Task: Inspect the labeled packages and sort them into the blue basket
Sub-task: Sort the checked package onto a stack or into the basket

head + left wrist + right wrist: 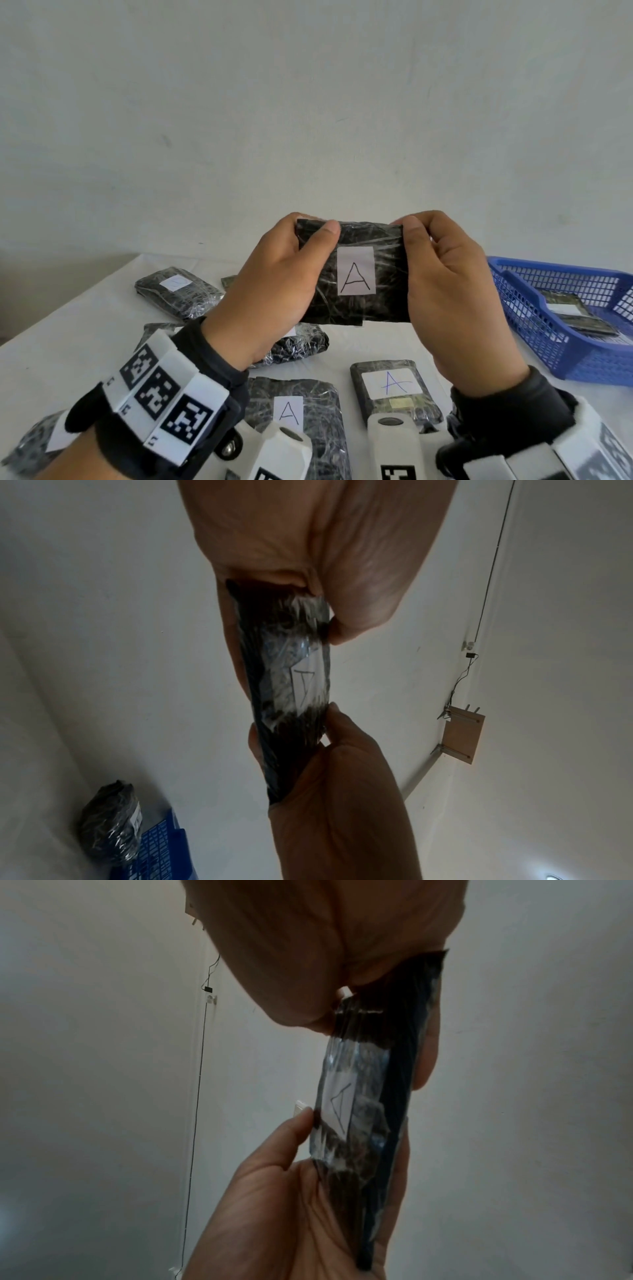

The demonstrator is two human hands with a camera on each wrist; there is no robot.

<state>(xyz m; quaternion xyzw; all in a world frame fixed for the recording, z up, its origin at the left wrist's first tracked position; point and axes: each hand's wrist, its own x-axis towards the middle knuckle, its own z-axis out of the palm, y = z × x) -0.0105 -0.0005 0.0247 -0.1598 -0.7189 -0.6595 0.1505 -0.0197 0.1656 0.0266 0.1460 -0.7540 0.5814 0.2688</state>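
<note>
Squarely before the head camera, holding the black wrapped package (356, 274) upright in the air above the white table (68, 342), with its white label (356, 270) and handwritten "A" facing the camera. Gripping its left edge with the left hand (274, 274), with the thumb pressing on the front near the top corner and the fingers curling behind. Gripping its right edge the same way with the right hand (452, 291), both wrists rising from below and angling inward. Keeping the package well apart from the blue basket (534, 329) at the right, with one flat package (575, 315) already lying inside. Leaving other wrapped packages lying on the table below the hands: one with a blue "A" (394, 387), one with a black "A" (291, 411), one farther back (178, 291).

Next, looking along the left wrist: pinching the upper end of the package (291, 683) with the left hand (308, 547), with the thumb on the labelled face. Clamping the lower end with the right hand (342, 804). Showing a corner of the basket (154, 853) low at the left, with a wrapped bundle (109, 829) just beside it.

Lastly, looking along the right wrist: pinching the package (369, 1096) edge-on with the right hand (325, 947) from above, and meeting it from below with the left hand (291, 1204), with the thumb tip touching the labelled face and the fingers backing the far side.
</note>
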